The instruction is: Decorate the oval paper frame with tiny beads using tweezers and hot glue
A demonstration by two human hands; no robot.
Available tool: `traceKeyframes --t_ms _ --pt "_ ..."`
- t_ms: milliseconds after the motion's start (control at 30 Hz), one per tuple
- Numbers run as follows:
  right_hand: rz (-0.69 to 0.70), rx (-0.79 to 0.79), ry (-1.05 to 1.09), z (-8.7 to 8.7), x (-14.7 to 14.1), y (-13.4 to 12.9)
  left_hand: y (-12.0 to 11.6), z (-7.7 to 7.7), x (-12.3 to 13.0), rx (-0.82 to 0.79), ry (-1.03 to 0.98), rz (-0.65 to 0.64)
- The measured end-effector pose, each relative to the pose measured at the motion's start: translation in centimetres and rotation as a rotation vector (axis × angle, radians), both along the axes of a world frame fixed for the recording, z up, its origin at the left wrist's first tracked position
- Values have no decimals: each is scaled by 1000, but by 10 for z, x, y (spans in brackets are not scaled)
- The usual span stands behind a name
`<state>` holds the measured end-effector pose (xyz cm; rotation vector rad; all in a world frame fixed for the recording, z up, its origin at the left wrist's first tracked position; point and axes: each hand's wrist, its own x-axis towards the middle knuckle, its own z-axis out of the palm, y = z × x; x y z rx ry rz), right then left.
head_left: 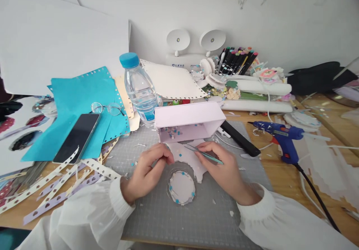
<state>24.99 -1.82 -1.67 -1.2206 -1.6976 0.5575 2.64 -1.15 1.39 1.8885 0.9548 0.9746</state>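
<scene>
My right hand (221, 166) holds teal tweezers (209, 156), their tips pointing left over a torn-edged pale paper piece (183, 153). My left hand (150, 167) is closed at the left of that paper, thumb and forefinger together; anything between them is too small to make out. Just below the hands, a round pale disc (182, 187) ringed with small blue and white pieces lies on the grey cutting mat (157, 220). Behind the paper, a pale lilac open box (190, 114) lies on its side, with tiny blue and pale pieces inside.
A water bottle (141, 89) stands left of the box. Phone (77, 138), glasses (106, 109) and blue paper (84, 82) lie farther left, above punched strips (56, 190). On the right are a black cutter (241, 138) and a blue glue gun (283, 136) with its cable.
</scene>
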Motion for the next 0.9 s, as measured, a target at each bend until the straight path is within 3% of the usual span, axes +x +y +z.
traceKeyframes --t_ms 433,667,900 --pt "-111 -224 244 8 5 0 0 4 1 -22 17 1" --pt "59 -462 663 18 1 -7 -2 8 6 -60 -21 69" --pt "143 -443 630 14 -3 -14 -7 9 8 -77 -87 12"
